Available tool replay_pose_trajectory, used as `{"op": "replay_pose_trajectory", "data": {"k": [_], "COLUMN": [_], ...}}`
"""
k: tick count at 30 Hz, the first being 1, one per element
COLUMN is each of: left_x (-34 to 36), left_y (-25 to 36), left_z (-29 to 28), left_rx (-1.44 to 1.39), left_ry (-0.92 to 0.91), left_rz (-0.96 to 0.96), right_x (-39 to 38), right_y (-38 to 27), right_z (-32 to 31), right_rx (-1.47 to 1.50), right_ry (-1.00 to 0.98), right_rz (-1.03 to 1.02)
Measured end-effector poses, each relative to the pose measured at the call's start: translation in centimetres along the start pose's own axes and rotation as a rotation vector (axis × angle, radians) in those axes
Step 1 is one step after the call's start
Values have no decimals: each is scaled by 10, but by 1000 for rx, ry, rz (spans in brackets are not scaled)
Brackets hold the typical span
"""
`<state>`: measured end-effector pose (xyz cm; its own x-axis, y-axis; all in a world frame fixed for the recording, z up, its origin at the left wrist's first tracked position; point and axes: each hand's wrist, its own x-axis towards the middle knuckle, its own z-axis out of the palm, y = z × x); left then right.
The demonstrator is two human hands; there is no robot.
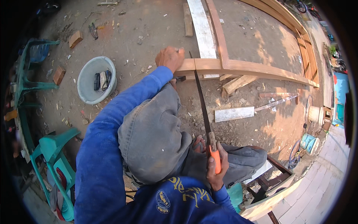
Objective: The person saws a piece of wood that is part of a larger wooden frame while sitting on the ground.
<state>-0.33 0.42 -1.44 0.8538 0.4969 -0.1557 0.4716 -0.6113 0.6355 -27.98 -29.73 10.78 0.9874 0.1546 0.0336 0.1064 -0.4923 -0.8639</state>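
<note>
My right hand (220, 164) is closed round the orange handle of a hand saw (203, 106). Its long blade runs forward and crosses a wooden beam (209, 64), where a dark cut line shows close to the beam's left end. On the short end left of the blade, my left hand (169, 58) is clamped, fingers curled with their tips partly hidden. The beam belongs to a wooden frame (218, 33) with another bar running away from me. My left knee, in grey trousers, is bent up just below the beam's end.
A pale basin (85, 86) with several dark tools stands at left. Green plastic chairs (56, 149) are further left. A painted board (204, 33) lies under the frame, and a short white board (234, 114) is right of the saw. Wood blocks (75, 39) and pliers (93, 30) lie on the dirt.
</note>
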Motion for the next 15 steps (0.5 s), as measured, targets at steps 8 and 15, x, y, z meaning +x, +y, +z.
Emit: {"op": "replay_pose_trajectory", "data": {"k": [8,15], "left_x": [0,-1], "left_y": [19,1], "left_z": [7,-4], "left_rx": [-10,-23], "left_ry": [-58,-38], "left_rz": [7,2], "right_x": [159,40], "right_y": [65,12], "right_z": [96,25], "right_rx": [110,43], "right_ry": [145,-6], "right_rz": [-195,48]}}
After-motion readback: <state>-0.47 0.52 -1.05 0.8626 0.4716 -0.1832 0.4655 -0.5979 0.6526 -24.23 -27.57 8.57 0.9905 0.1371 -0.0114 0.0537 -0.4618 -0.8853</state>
